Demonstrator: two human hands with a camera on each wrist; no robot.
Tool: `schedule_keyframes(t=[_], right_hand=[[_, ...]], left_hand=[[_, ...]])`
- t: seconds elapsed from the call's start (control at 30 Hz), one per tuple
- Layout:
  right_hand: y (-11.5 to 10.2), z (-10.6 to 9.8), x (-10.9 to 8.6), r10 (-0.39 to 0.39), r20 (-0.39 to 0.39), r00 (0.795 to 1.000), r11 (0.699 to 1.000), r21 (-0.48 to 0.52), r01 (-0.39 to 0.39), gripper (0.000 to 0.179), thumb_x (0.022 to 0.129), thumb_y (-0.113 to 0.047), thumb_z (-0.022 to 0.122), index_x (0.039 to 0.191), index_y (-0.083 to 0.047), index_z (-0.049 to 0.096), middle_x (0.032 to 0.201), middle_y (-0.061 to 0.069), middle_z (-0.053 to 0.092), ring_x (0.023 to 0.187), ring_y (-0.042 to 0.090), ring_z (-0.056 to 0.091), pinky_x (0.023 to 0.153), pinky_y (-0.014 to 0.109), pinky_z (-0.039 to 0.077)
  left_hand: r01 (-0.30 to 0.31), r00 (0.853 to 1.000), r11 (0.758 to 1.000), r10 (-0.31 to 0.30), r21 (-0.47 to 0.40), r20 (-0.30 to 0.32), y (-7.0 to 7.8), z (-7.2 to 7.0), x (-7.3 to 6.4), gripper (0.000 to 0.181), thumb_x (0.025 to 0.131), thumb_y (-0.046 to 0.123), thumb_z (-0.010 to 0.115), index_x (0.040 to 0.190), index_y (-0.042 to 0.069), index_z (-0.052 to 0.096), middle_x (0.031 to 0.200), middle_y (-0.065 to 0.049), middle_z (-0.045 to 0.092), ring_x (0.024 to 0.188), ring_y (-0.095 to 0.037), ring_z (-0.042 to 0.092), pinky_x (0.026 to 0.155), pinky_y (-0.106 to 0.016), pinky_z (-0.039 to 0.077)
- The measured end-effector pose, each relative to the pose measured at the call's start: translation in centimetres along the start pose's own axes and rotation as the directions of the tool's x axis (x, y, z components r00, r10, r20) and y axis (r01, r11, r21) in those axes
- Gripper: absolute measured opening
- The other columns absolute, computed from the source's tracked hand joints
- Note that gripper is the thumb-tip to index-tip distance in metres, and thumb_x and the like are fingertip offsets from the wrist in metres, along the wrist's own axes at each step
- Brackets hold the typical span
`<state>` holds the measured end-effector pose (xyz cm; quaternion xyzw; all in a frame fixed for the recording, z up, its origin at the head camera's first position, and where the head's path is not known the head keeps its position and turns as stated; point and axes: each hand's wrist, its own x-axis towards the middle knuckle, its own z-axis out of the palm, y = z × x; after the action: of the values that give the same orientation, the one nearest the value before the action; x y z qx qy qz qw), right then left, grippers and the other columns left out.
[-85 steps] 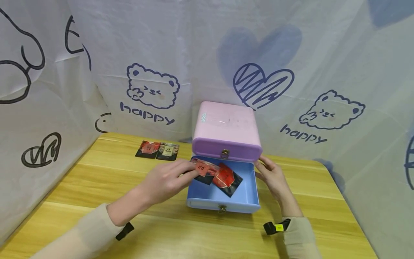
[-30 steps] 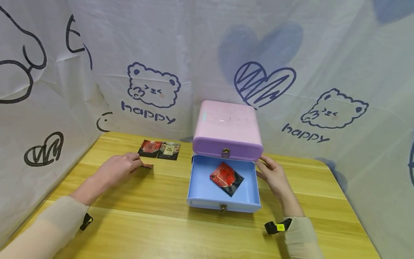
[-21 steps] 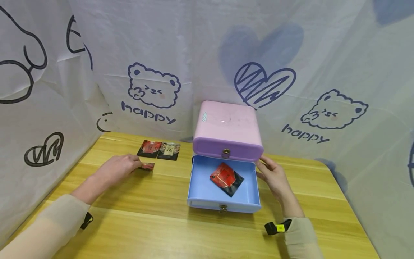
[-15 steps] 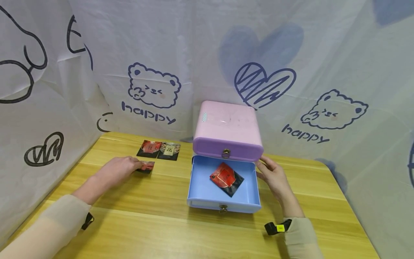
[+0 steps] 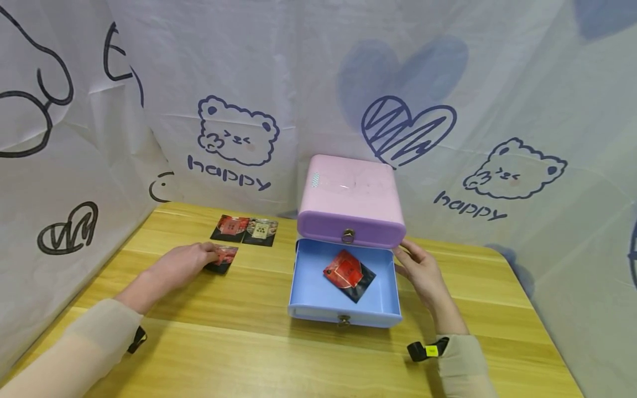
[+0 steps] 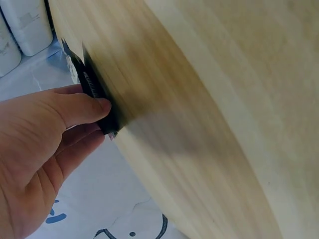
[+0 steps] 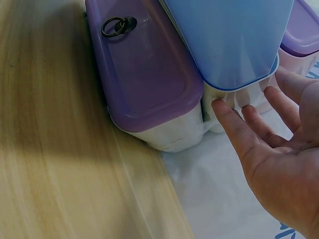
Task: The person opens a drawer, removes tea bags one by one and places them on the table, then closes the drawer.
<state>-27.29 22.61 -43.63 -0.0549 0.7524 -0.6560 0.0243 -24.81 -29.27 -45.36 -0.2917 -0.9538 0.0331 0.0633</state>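
My left hand (image 5: 186,265) pinches a small red-and-black packet (image 5: 222,260) between thumb and fingers, low at the left part of the table. In the left wrist view the packet (image 6: 92,87) is seen nearly edge-on, its dark side showing. Two more packets, one red-and-black (image 5: 230,228) and one with a pale label (image 5: 260,232), lie side by side just beyond. A red-and-black packet (image 5: 350,275) lies tilted in the pulled-out blue drawer (image 5: 380,282). My right hand (image 5: 422,273) touches the drawer cabinet's side with extended fingers, best seen in the right wrist view (image 7: 279,164).
The pink cabinet (image 5: 350,185) stands near the back of the wooden table (image 5: 239,342). Its purple upper drawer (image 5: 328,229) is closed, and a lower purple drawer (image 7: 144,74) shows in the right wrist view. A printed white curtain (image 5: 318,72) hangs behind.
My left hand has carried the packet from the blue drawer leftward to the table, near the two other packets. The packet has since tipped flatter. My right hand has stayed put.
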Motion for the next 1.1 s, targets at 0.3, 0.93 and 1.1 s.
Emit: schedule_keyframes(t=[0.3,0.93,1.1], right_hand=[[-0.07,0.05,-0.05,-0.001,-0.004,1.0,1.0,-0.001,0.001,0.056,0.106,-0.026,0.061,0.153,0.001,0.047,0.156,0.017,0.045,0.125,0.012,0.056,0.097,0.028,0.057],[-0.23,0.11,-0.23,0.018,-0.003,1.0,1.0,0.009,-0.018,0.054,0.107,-0.022,0.06,0.154,0.001,0.046,0.157,0.015,0.045,0.126,0.009,0.056,0.105,0.037,0.053],[-0.28,0.06,-0.17,0.019,-0.005,1.0,1.0,0.002,-0.019,0.054,0.107,-0.022,0.059,0.154,0.001,0.046,0.157,0.015,0.045,0.127,0.011,0.055,0.105,0.037,0.053]], left_hand=[[0.044,0.998,0.995,-0.039,-0.087,0.051,0.13,0.09,0.11,0.033,0.085,-0.009,0.077,0.118,-0.003,0.073,0.13,-0.027,0.062,0.11,-0.041,0.068,0.09,-0.051,0.059],[0.067,0.998,0.983,-0.062,-0.169,0.033,-0.12,0.86,0.45,0.029,0.086,0.011,0.081,0.111,-0.003,0.073,0.12,-0.025,0.063,0.101,-0.036,0.07,0.088,-0.05,0.06],[0.072,0.997,0.984,-0.068,-0.163,0.026,-0.18,0.85,0.57,0.028,0.086,0.011,0.082,0.11,-0.002,0.073,0.112,-0.02,0.063,0.093,-0.03,0.069,0.083,-0.048,0.061]])
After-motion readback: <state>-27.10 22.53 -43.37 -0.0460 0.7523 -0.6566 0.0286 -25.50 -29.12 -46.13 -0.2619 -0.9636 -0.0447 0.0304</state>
